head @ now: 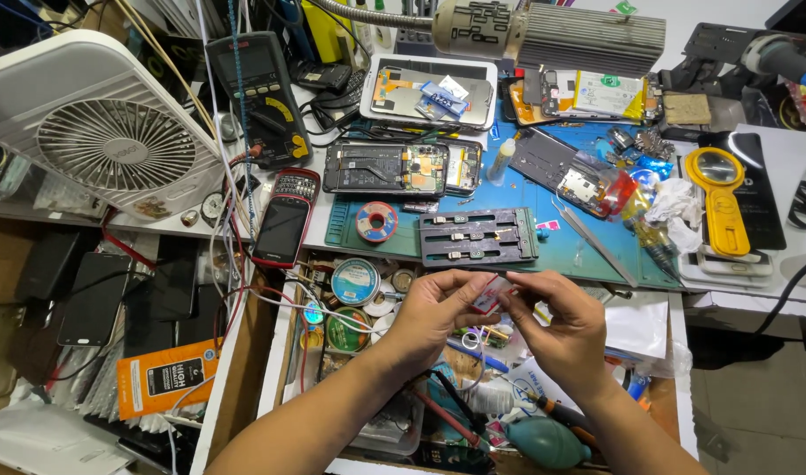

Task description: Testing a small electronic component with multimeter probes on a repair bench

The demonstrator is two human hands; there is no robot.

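Observation:
My left hand and my right hand meet over an open drawer, fingertips pinched together on a small red and white part. Both hands grip it between thumb and forefinger. Just beyond them on the blue-green mat lies a dark metal phone fixture. An opened phone with bare circuit board lies further back, next to a solder wire spool.
A white fan stands at the left, a multimeter behind it. A red keypad phone, tweezers, a yellow magnifier and several phone parts crowd the bench. The drawer holds tins, tools and a teal air blower.

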